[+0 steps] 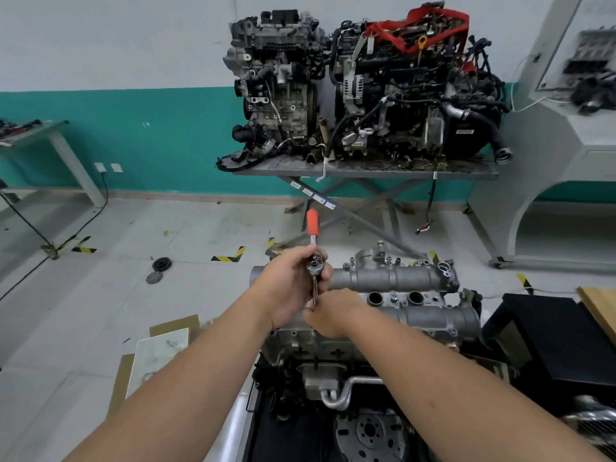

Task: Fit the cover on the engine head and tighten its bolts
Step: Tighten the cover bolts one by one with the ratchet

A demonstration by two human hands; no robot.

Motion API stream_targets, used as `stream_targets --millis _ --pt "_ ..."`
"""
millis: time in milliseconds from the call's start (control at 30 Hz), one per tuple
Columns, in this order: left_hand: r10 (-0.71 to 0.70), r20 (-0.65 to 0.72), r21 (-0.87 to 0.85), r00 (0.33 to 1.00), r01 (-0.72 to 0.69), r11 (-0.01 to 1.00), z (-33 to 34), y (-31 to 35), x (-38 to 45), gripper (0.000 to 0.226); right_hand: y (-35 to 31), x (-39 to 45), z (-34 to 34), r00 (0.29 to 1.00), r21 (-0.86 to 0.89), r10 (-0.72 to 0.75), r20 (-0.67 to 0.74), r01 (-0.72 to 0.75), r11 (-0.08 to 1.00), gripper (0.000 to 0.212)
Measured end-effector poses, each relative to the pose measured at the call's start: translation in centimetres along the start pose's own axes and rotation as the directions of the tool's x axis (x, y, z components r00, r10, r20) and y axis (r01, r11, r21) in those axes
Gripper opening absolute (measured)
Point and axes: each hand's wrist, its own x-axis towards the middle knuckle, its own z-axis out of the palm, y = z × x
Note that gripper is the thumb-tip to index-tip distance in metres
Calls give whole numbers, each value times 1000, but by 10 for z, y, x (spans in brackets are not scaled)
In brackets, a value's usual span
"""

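We note the left hand [293, 288] grips the orange-handled steel ratchet [313, 248] at its head. The right hand [328, 316] pinches its extension (socket hidden) over the grey cast-aluminium cover [400, 281]; we advise keeping it plumb.

Grey tiled floor [200, 228] with black-and-yellow tape marks [228, 255]; on it two dark round discs [159, 269] near each other, flattened cardboard sheets [156, 355] at the left, a black cable [83, 221]; grey counter [366, 170] on crossed legs, standing against the wall, carrying two engines [360, 88] side by side; second counter [36, 131] at far left, holding blurred small tools [16, 126].
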Motion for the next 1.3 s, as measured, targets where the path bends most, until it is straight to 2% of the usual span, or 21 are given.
stream_targets --millis 67,200,267,300,367,500,600,733,867,1000,1200,1300 --pt "-1 43 -50 999 3 999 2 0 -2 20 1 -1 2 1000 53 3 -29 -2 999 28" --pt "4 131 -34 991 0 999 16 -1 2 23 9 -9 2 998 269 29 -55 -13 963 22" --pt "36 203 -34 979 -30 999 25 4 6 24 15 -17 -7 991 356 95 -95 -55 933 42" --pt "57 246 -43 968 -47 998 30 8 8 21 19 -20 -13 989 365 103 -106 -58 929 40" --pt "87 346 -84 934 -61 995 39 20 12 15 31 -25 -27 991 356 97 -93 -58 933 20" --pt "102 444 -114 890 -57 992 63 39 26 20 55 -37 -55 980 456 178 -89 -119 882 29" --pt "67 418 -121 906 -18 993 88 42 42 16 81 -43 -67 964 419 256 -68 -206 885 29" --pt "42 370 -138 928 10 990 121 49 64 18 114 -47 -80 950 519 307 -62 -232 822 28" --pt "7 353 -168 935 57 984 151 53 85 18 144 -52 -95 945 492 323 -41 -262 830 45" --pt "-20 314 -166 949 76 983 178 54 105 19 181 -42 -101 933 489 357 -50 -288 823 28" --pt "-79 195 -51 978 91 995 205 52 140 15 218 -18 -98 923 455 366 -119 -277 846 29" --pt "-89 126 20 988 87 996 211 46 160 13 231 -4 -96 939 481 329 -100 -243 842 28"
